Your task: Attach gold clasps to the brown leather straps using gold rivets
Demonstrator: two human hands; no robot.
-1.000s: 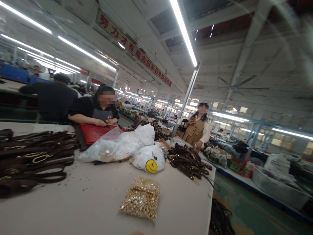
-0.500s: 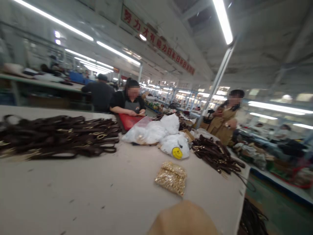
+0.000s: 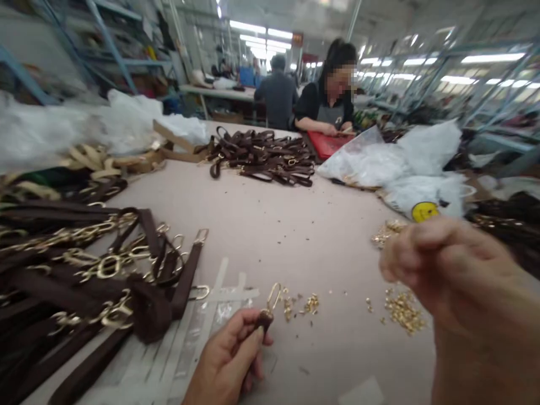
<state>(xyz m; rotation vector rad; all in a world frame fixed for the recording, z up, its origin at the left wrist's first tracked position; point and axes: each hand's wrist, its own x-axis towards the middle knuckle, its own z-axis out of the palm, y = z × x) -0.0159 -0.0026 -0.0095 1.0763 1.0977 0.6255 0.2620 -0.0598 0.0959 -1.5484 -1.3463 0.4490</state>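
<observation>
My left hand [image 3: 236,354], low in the middle of the head view, pinches the end of a dark brown leather strap [image 3: 265,319]. A gold oval ring [image 3: 274,295] sticks up from that strap end. Most of the strap is hidden by my fingers. My right hand [image 3: 439,259] is raised at the right, fingers curled together and a little blurred; what they hold, if anything, cannot be made out. Beneath it lies a loose pile of small gold fittings [image 3: 405,312]. A smaller group of gold fittings [image 3: 311,304] lies just right of my left hand.
Brown straps with gold hardware [image 3: 109,264] are heaped on the left, and another strap pile [image 3: 265,154] lies at the back. White plastic bags [image 3: 426,157] stand at the back right. Across the table, a person [image 3: 327,95] handles a red piece [image 3: 327,143].
The view has swung left and down toward the near table. My left hand with the strap and my raised right hand now show; earlier only a blurred tan shape appeared at the bottom.
</observation>
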